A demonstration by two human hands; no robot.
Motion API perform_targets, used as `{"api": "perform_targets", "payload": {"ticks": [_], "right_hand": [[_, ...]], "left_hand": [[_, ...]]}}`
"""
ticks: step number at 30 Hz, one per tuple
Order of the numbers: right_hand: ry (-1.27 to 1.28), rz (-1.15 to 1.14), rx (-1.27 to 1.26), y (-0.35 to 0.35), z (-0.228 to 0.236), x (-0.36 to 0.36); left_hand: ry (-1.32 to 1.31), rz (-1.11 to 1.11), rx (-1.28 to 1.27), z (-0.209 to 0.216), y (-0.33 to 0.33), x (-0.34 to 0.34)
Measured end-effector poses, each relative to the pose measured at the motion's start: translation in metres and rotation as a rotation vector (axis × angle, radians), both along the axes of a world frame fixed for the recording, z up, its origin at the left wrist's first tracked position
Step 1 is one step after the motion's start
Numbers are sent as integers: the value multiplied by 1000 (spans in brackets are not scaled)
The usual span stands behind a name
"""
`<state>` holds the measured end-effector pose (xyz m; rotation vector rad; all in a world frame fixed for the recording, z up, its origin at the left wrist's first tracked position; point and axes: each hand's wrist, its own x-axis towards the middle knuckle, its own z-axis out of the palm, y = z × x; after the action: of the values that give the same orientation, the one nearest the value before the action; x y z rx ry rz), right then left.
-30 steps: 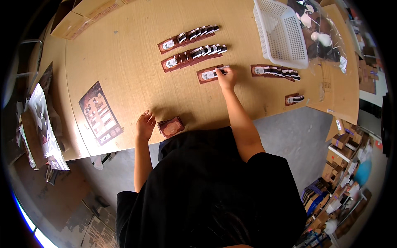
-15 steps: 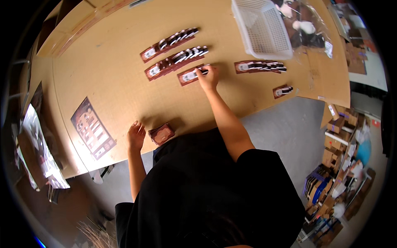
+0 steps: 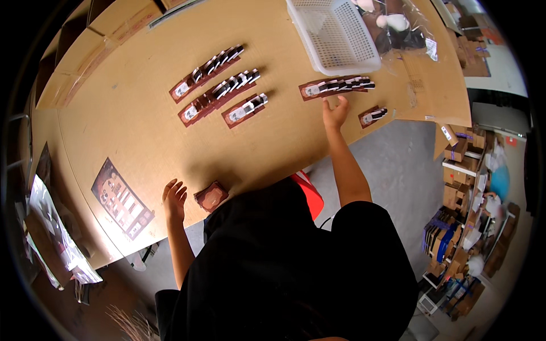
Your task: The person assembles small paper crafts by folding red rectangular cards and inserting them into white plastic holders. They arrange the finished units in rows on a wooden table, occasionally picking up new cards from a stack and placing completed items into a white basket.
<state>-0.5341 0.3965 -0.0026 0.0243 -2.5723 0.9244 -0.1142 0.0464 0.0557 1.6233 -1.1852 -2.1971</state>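
Note:
My right hand (image 3: 335, 112) is over the table just below the right-hand row of overlapping brown cards (image 3: 337, 86). Its thumb and fingers are apart, and I see nothing in them. To its right lies a smaller group of cards (image 3: 373, 116). Three more overlapping rows lie to the left: an upper row (image 3: 206, 73), a middle row (image 3: 219, 96) and a short lower row (image 3: 244, 110). All carry black-and-white pieces too small to make out. My left hand (image 3: 174, 200), fingers spread, hovers beside a stack of reddish-brown cards (image 3: 211, 196) at the near edge.
A white perforated plastic basket (image 3: 340, 40) stands at the far right beside a clear bag of dark and white items (image 3: 395, 25). A printed sheet (image 3: 121, 199) lies at the left on the cardboard-covered table (image 3: 136, 125). Shelves of boxes (image 3: 458, 199) stand off to the right.
My right hand has left the short lower row and moved right, below the right-hand row. My left hand's fingers have spread beside the stack. The whole view has shifted somewhat.

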Motion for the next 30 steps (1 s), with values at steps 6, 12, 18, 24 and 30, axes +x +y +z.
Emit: {"api": "perform_targets", "payload": {"ticks": [6, 12, 18, 24, 30], "right_hand": [[-200, -211, -374, 92, -15, -74], [-161, -249, -400, 119, -3, -142], [-378, -43, -561, 125, 4, -179], [-490, 153, -487, 125, 1, -193], [-524, 213, -281, 114, 7, -190]], "left_hand": [[264, -588, -302, 33, 48, -96], [460, -1217, -834, 34, 164, -279], [442, -881, -1110, -35, 227, -392], [354, -970, -1307, -48, 238, -430], [252, -1135, -1361, -45, 226, -445]]}}
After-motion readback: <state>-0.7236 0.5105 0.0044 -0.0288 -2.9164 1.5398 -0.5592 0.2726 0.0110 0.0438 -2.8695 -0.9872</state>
